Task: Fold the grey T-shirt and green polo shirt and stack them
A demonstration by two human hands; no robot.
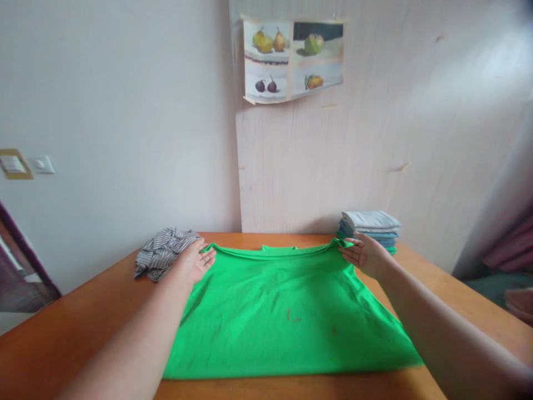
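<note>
Head view: green T-shirt [287, 311] flat on table [83, 322], held at both shoulder corners
Left hand [195, 261] laid fingers-together on left corner beside striped cloth [162, 253], pinch or not unclear; right hand [364, 254] pinching right corner near folded stack [370, 226]; best kept level, taut, wrinkle-free

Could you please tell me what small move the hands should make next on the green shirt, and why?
Probably draw both far corners of the green shirt toward its near hem, folding it in half. It lies spread flat on the table, the left hand and right hand are at those corners, and a stack of folded clothes beside it suggests folding.
</note>
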